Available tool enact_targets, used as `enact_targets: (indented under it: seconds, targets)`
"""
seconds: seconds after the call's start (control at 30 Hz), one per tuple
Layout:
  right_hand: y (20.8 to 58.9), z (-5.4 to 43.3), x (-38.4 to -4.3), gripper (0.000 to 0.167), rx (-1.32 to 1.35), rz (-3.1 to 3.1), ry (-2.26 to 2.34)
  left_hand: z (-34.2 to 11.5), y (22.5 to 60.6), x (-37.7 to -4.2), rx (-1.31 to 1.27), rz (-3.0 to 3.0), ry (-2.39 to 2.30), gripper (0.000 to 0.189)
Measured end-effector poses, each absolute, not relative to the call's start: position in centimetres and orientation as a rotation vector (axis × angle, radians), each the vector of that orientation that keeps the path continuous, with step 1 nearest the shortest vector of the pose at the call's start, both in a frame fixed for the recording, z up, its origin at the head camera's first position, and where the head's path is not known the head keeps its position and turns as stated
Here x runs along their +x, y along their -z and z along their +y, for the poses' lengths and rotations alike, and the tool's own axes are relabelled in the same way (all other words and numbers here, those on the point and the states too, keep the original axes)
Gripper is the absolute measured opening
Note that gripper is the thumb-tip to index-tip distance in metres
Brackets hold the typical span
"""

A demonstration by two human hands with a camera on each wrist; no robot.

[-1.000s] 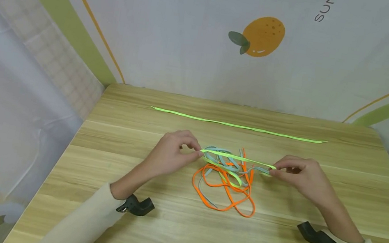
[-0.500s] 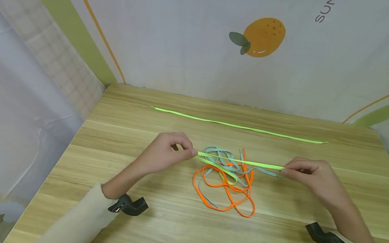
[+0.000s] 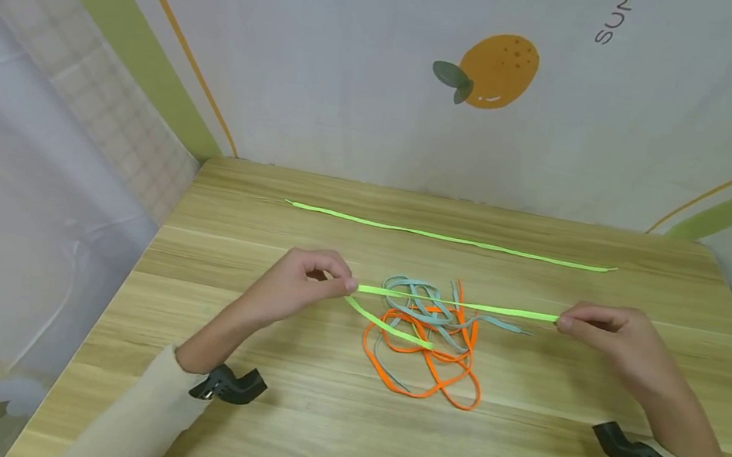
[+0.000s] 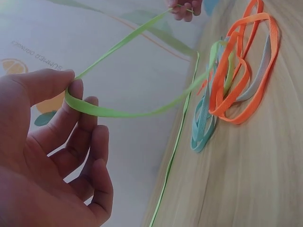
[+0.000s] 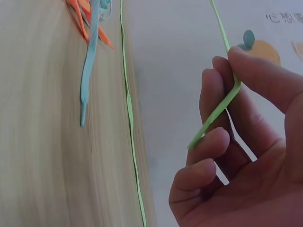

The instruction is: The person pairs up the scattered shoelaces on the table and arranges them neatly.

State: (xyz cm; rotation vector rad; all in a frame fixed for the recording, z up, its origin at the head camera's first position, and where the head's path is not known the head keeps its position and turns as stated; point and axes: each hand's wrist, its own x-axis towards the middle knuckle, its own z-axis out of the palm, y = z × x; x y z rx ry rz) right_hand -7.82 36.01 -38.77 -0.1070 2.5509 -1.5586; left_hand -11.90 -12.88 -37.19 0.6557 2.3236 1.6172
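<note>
A neon green shoelace point(image 3: 514, 313) is stretched between both hands above the table. My left hand point(image 3: 298, 286) pinches it between thumb and fingers, and from there its rest droops down to the tangle. The right hand point(image 3: 618, 344) pinches it near one end; a short tail crosses the fingers in the right wrist view. Below lies a tangle of an orange shoelace point(image 3: 476, 392) and a light blue shoelace point(image 3: 497, 323). Where the green lace's far end lies within the pile cannot be made out.
A second neon green shoelace point(image 3: 353, 218) lies nearly straight along the back of the wooden table point(image 3: 336, 443). Behind the table hangs a white cloth point(image 3: 328, 98) printed with oranges. Another cloth point(image 3: 18, 156) hangs at the left.
Both hands have moved apart, the left to the left and the right to the right. The green span between them has lengthened. The light blue lace's tip now lies clear of the right hand.
</note>
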Motion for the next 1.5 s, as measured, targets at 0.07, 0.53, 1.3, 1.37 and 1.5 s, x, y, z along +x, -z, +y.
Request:
enact_targets:
  seconds: [0.07, 0.53, 1.3, 1.37, 1.5]
  targets:
    - [38.9, 36.6, -7.8, 0.014, -0.065, 2.547, 1.568, -13.1, 37.1, -11.8, 0.657, 2.314, -1.621, 0.013]
    - [40.0, 39.4, -7.7, 0.029, 0.049, 2.238, 1.984, -15.0, 36.6, -11.8, 0.591, 2.301, -1.633, 0.015]
    - [40.8, 44.6, -7.7, 0.026, 0.369, 1.91, 2.316, -19.5, 37.2, -12.5, 0.471, 2.284, -1.744, 0.015]
    - [40.9, 45.0, -7.6, 0.026, 0.379, 1.909, 2.324, -20.0, 37.4, -12.8, 0.449, 2.277, -1.759, 0.017]
    - [41.4, 45.6, -7.7, 0.03, 0.376, 1.922, 2.326, -20.8, 37.8, -13.4, 0.391, 2.294, -1.757, 0.022]
